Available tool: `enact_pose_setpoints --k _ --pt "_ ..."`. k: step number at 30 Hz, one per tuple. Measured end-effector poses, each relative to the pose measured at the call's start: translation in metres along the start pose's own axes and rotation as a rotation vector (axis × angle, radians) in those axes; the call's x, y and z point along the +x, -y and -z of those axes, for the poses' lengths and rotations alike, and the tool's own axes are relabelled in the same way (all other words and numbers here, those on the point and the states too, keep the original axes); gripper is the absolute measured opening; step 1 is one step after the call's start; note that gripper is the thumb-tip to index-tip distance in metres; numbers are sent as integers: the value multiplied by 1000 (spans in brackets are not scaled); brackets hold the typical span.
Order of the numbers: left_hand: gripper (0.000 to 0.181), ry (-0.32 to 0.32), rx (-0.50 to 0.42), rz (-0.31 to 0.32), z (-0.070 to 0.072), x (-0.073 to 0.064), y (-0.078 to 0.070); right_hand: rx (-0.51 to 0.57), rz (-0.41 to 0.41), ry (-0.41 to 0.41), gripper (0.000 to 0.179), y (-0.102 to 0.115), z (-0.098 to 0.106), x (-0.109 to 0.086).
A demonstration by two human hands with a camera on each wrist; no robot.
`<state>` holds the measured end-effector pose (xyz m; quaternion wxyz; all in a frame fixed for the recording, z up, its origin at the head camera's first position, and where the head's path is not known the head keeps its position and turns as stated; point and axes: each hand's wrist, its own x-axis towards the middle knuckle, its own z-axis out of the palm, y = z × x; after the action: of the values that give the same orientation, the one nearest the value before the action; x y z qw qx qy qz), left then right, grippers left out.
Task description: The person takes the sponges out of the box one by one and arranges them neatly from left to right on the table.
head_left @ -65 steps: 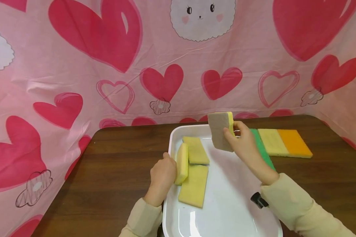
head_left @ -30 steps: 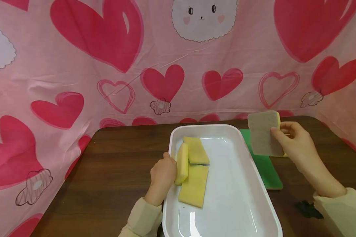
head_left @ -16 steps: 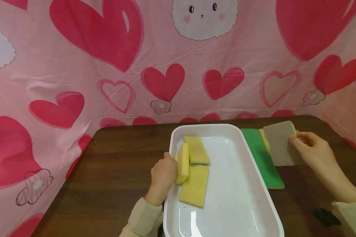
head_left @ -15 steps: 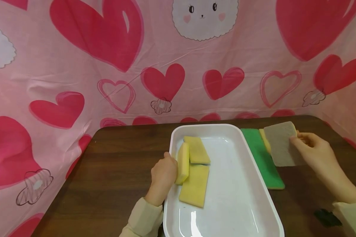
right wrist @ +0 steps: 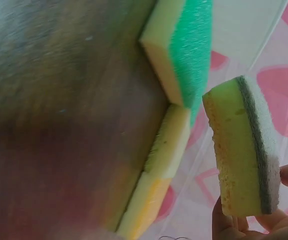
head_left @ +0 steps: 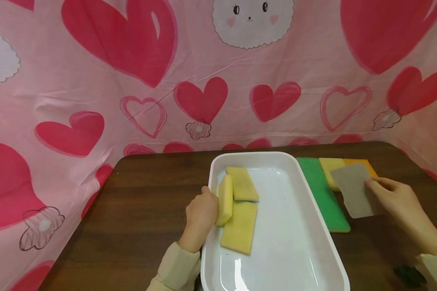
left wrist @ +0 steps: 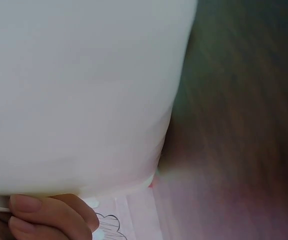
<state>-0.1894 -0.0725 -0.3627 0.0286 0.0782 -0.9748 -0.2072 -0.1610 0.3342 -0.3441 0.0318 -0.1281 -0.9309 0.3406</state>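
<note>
In the head view my right hand [head_left: 400, 200] pinches a sponge [head_left: 355, 192] by its right edge, the grey face toward the camera. The right wrist view shows the same sponge [right wrist: 234, 155] with a thick yellow body under a dark grey scouring layer, above the table. My left hand [head_left: 201, 212] grips the left rim of a white tray [head_left: 284, 230]; its fingers [left wrist: 54, 215] curl under the rim in the left wrist view. Inside, a yellow sponge [head_left: 224, 201] stands on edge beside that hand. Two more yellow sponges, a far one [head_left: 242, 184] and a near one [head_left: 239, 228], lie flat.
Right of the tray a green-topped sponge [head_left: 324, 202] lies on the dark wooden table [head_left: 149, 202]. Beyond it are a pale yellow sponge [head_left: 329, 167] and an orange one [head_left: 369, 165], side by side. A pink heart-print cloth [head_left: 236, 105] hangs behind.
My right hand has carried the grey-faced sponge from over the tray to the right, then lowered it toward the table beside the green sponge. The left hand keeps its place on the tray.
</note>
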Motion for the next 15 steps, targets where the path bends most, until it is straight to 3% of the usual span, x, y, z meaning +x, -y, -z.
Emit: enact_pose_setpoints --k 15 --pt "18 -61 0 -56 1 -3 0 -4 -179 190 77 -24 -2 5"
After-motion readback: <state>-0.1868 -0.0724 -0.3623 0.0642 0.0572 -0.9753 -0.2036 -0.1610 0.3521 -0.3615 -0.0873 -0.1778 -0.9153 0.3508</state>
